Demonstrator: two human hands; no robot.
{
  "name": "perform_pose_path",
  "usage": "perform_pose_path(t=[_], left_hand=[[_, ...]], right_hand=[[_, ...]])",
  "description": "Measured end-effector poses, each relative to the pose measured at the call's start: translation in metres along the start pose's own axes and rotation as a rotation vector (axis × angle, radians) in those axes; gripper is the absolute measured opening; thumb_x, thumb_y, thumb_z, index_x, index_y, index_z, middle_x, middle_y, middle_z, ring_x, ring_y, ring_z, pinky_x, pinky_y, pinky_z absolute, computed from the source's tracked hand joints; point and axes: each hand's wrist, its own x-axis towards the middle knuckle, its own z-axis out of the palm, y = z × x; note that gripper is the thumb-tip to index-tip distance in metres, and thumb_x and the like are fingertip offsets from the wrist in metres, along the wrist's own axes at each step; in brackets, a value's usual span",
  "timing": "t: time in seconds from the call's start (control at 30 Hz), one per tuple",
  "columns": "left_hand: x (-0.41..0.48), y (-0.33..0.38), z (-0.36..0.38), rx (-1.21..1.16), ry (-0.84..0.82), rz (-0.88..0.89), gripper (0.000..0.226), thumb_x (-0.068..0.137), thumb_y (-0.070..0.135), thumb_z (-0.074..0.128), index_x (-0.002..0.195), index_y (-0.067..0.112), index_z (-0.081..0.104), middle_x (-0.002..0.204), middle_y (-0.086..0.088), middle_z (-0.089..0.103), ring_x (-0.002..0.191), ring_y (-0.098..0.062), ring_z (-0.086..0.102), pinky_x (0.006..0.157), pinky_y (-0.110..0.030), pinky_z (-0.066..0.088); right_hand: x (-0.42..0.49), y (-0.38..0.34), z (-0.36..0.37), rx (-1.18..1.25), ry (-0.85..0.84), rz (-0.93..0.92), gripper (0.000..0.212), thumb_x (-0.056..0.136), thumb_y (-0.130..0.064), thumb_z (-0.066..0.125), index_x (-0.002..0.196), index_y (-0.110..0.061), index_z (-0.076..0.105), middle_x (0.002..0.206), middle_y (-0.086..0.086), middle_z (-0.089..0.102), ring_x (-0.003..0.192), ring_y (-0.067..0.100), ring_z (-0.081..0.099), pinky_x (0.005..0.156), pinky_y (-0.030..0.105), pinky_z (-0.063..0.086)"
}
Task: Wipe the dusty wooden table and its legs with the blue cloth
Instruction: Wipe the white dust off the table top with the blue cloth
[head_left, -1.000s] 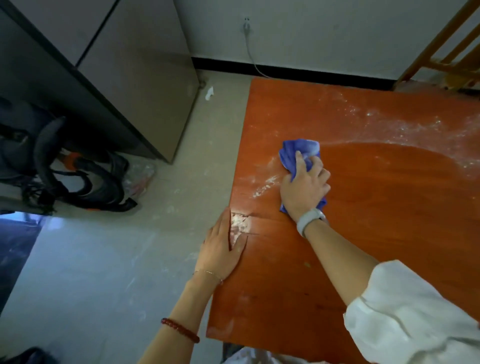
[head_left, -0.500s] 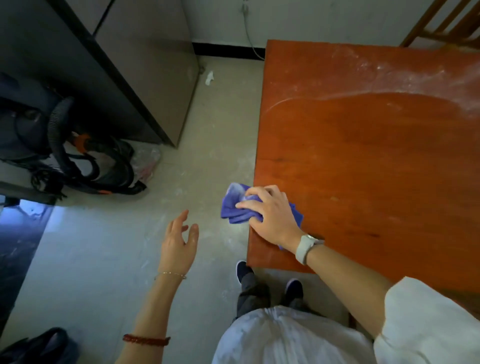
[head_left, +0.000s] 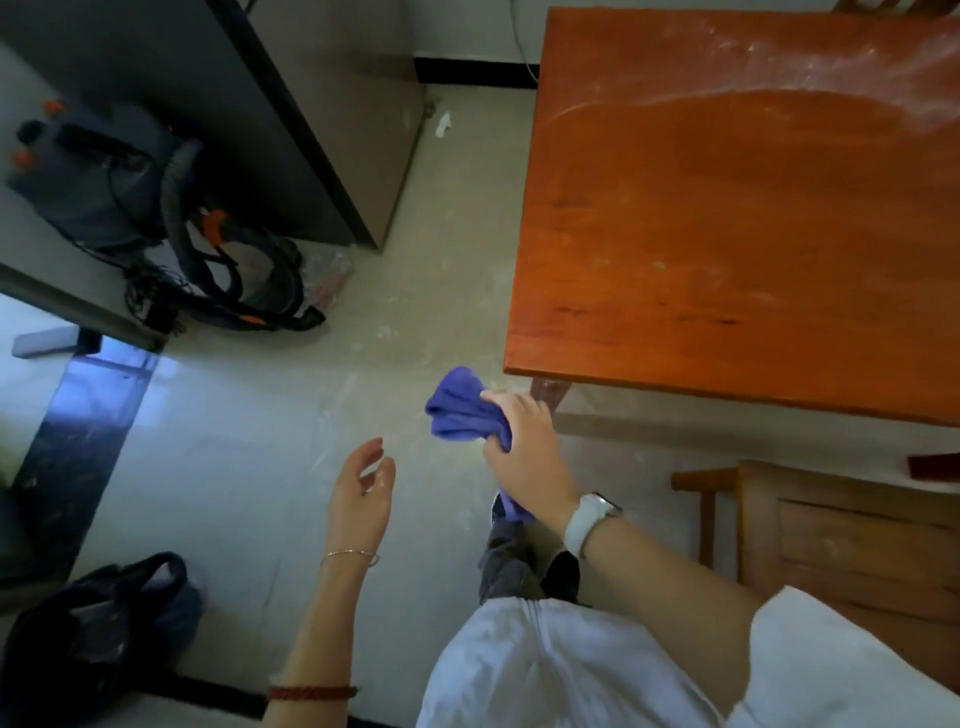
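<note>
Blue and crumpled, the soft cloth (head_left: 460, 415) sits bunched in the right hand (head_left: 527, 457), fingers curled firmly round it, while the left hand (head_left: 361, 493) hangs released over the pale tiled floor (head_left: 249, 467), fingers loose and nothing in it. Judging by where the cloth is — off the top and down beside the near-left corner of the orange-red wooden table (head_left: 727, 218) — the step in hand looks to be the corner leg (head_left: 546, 394), whose upper end shows just under the tabletop's edge. To do it well, I would wrap the cloth round the leg rather than dab at one face. I would start right under the top and draw downward so the dust falls ahead of the wipe, turning the wad to a clean side as it greys. The free hand could steady the table's edge. A whitish dusty band (head_left: 779, 62) along the far side of the top suggests that part needs a pass too. As for cloth and grip: most of the wad sticks out past the fingertips, to the left and away from the body. A small tail shows below the wrist near the white watch (head_left: 589, 517). The knuckles, not the cloth, lie nearest the leg — whether either touches it I cannot tell.
</note>
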Motion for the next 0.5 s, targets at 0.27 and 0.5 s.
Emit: perform_pose_path(t=[0.27,0.5], left_hand=[[-0.010,0.026,-0.014,-0.238,-0.201,-0.139,0.034,0.092,0.022,0.050,0.125,0.014,0.047,0.118,-0.009,0.054,0.101,-0.025,0.057,0.085,-0.036,0.047],[0.057,0.060,-0.051,-0.474,-0.173,-0.162,0.008,0.089,0.012,0.055,0.098,0.011,0.054,0.086,-0.008,0.061,0.074,-0.019,0.060,0.054,-0.024,0.054]], right_hand=[[0.002,-0.025,0.005,0.143,0.023,0.102,0.034,0.077,-0.002,0.058,0.108,-0.009,0.049,0.107,0.006,0.050,0.102,0.020,0.048,0.090,0.025,0.037],[0.033,-0.083,0.053,0.241,-0.150,-0.020,0.037,0.071,-0.031,0.067,0.101,-0.020,0.049,0.109,0.001,0.048,0.100,0.005,0.047,0.087,0.004,0.031]])
